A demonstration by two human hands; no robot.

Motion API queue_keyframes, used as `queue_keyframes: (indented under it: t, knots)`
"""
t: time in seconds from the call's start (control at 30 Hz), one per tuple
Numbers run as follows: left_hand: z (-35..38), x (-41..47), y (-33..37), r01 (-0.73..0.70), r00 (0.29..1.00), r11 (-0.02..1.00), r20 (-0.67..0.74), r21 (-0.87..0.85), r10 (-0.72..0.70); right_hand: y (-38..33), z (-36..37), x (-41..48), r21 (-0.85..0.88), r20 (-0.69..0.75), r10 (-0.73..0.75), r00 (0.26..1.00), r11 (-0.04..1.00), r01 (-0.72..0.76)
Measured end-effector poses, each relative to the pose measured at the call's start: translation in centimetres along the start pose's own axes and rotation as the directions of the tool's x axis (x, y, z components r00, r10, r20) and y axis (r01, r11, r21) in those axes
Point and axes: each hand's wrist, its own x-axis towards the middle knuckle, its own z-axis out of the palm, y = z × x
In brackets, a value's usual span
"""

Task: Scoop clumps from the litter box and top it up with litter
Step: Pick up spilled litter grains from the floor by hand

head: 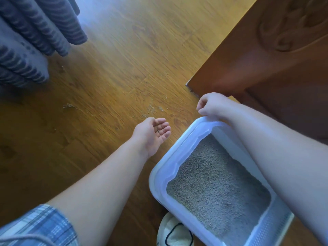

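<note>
Though beside litter box (158, 174), L hand (152, 133) apart.

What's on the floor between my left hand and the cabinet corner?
Scattered litter grains on the wood floor lie between the left hand and the cabinet corner, as the head view shows.

2 hands: left hand (152, 134), right hand (210, 105). 1 litter box (159, 174) under right hand. Several litter grains (158, 130) in left palm, too small to count. 1 white fabric item (170, 231) nearer than both.
</note>
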Motion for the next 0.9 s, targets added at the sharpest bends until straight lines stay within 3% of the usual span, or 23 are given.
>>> queue_keyframes:
  t: [0.17,0.3,0.47,0.9]
  knots:
    - [-0.9,0.5,-0.6,0.015,0.998,0.999,-0.055,-0.03,-0.017,-3.1,1.9,1.5,-0.075,0.027,-0.228,0.973,0.971,0.229]
    - [-2.0,0.7,0.3,0.012,0.995,0.997,-0.093,-0.07,-0.018,-5.6,2.9,2.8,-0.178,-0.044,-0.32,0.946,0.935,0.307]
    - [-3.7,0.9,1.8,-0.031,0.995,0.996,-0.102,-0.088,0.022,-6.0,3.6,4.0,-0.254,0.029,-0.349,0.937,0.904,0.345]
    - [-4.9,1.6,0.9,-0.013,0.994,0.998,-0.106,-0.063,0.006,-7.3,4.9,5.7,-0.376,0.046,-0.407,0.912,0.839,0.393]
